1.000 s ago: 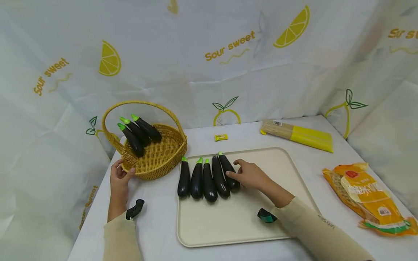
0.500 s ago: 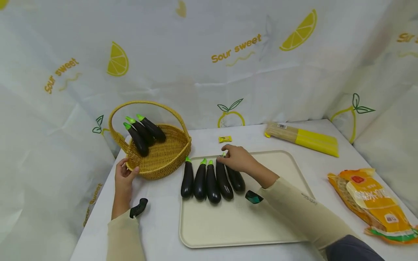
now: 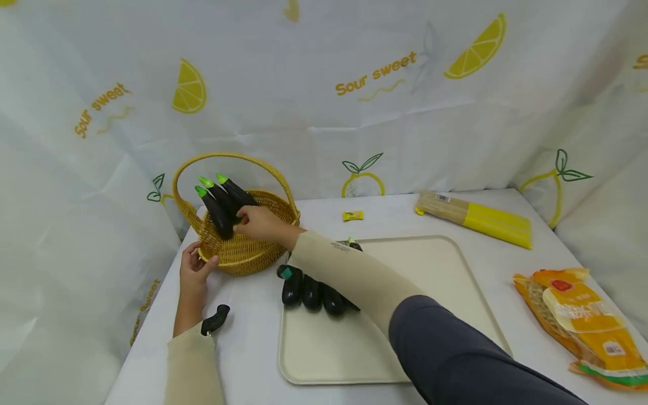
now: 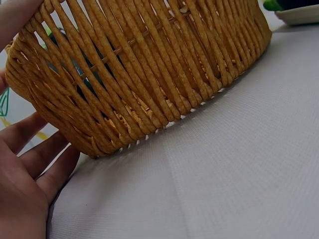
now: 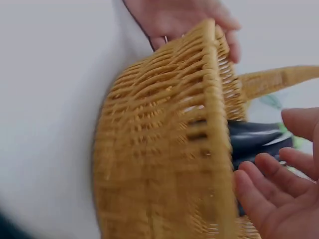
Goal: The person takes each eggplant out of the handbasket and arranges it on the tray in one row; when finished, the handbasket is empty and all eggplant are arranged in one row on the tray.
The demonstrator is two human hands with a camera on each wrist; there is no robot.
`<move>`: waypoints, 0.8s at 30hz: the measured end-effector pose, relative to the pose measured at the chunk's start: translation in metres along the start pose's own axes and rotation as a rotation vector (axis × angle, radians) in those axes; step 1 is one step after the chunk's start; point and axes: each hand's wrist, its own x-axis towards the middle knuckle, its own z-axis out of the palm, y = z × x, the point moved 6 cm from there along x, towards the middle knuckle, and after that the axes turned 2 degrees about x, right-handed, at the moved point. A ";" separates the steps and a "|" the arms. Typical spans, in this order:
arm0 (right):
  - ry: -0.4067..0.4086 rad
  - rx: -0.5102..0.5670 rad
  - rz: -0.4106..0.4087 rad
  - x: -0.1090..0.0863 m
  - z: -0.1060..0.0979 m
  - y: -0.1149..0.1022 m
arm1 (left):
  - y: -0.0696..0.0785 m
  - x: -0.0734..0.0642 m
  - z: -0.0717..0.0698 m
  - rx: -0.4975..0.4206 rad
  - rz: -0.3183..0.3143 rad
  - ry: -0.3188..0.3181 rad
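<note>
A wicker basket (image 3: pixel 250 263) with a tall arched handle stands at the table's left, holding three dark eggplants (image 3: pixel 216 216) with green stems. My left hand (image 3: pixel 193 275) grips its near left side, thumb at the rim and fingers against the outer wall. Over the basket, my right hand (image 3: pixel 265 224) reaches in from the right, its fingertips close to the eggplants. The right wrist view shows the fingers of this hand (image 5: pixel 279 199) loosely spread, with nothing held. More eggplants (image 3: pixel 312 295) lie in a row on the cream tray (image 3: pixel 329 371), partly hidden by my right forearm.
Behind the tray lies a small yellow packet (image 3: pixel 352 215). A long yellow-ended pack of noodles (image 3: pixel 476 218) sits at the back right, and an orange bag (image 3: pixel 577 320) lies along the right edge. A printed white curtain (image 3: pixel 314 157) closes off the back.
My right hand has left the eggplants on the tray, passing their stem ends, and moved left over the basket. My left hand keeps its place on the basket. The head view has shifted slightly.
</note>
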 end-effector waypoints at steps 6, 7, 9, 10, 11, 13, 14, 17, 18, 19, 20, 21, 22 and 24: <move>-0.039 0.178 0.056 0.044 0.036 -0.004 | 0.002 0.001 -0.007 0.007 0.002 0.004; -0.041 0.202 0.066 0.048 0.039 -0.003 | 0.001 0.002 -0.005 -0.007 0.008 -0.004; -0.044 0.241 0.079 0.054 0.044 0.001 | 0.000 0.003 -0.001 -0.021 0.014 -0.015; -0.049 0.264 0.081 0.055 0.047 0.002 | -0.001 0.003 0.001 -0.026 0.014 -0.016; -0.050 0.291 0.080 0.056 0.049 0.002 | -0.001 0.002 0.002 -0.024 0.018 -0.016; -0.035 0.322 0.085 0.055 0.051 0.001 | 0.000 0.002 0.002 -0.023 0.024 -0.010; -0.030 0.320 0.078 0.055 0.052 0.000 | 0.001 0.002 0.002 -0.017 0.024 -0.004; -0.014 0.263 0.085 0.055 0.054 -0.003 | 0.002 0.003 0.000 -0.021 0.031 0.001; -0.005 0.215 0.095 0.055 0.054 -0.003 | 0.002 0.004 0.000 -0.024 0.031 0.002; -0.001 0.173 0.101 0.055 0.055 -0.002 | 0.002 0.004 0.000 -0.023 0.030 0.003; 0.002 0.138 0.107 0.055 0.056 -0.001 | 0.001 0.004 0.000 -0.027 0.029 0.003; 0.006 0.119 0.119 0.055 0.057 0.000 | 0.000 0.004 0.000 -0.031 0.029 0.002; 0.008 0.111 0.123 0.055 0.058 0.001 | -0.001 0.005 0.000 -0.040 0.027 0.002; 0.009 0.123 0.124 0.054 0.061 0.001 | -0.002 0.005 0.000 -0.050 0.021 0.003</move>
